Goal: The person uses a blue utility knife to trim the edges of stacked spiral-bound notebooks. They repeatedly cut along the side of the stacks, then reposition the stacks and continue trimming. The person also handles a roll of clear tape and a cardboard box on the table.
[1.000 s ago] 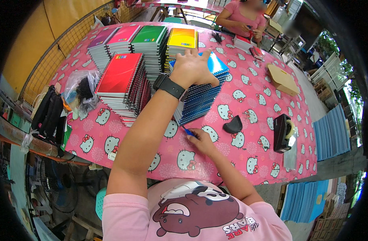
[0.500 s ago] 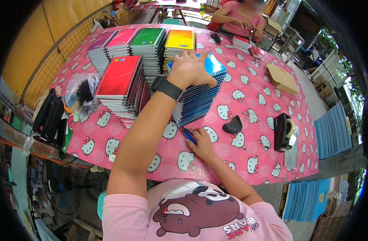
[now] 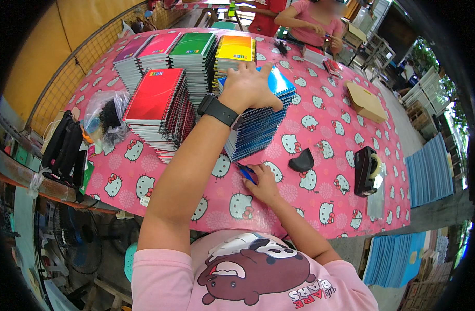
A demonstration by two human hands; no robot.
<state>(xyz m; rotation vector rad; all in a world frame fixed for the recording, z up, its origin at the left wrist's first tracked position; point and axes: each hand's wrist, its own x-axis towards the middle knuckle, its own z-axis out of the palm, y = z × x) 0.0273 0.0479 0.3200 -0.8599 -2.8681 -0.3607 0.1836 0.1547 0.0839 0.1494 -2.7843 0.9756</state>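
Left hand point(image 3: 250, 85) lies spread on the blue notebook stack point(image 3: 258, 129), one of six; right hand point(image 3: 262, 182) pinches a blue pen point(image 3: 246, 173).

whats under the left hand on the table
The left hand rests flat on a slanted stack of blue spiral notebooks. The top cover beneath the palm is hidden.

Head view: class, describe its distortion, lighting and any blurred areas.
Head view: fisheye bending curves the pink table edges, with a black rim at the corners; even daylight, soft shadow under the left hand on the blue notebooks; centre sharp, including the right hand; a far person's face is blurred.
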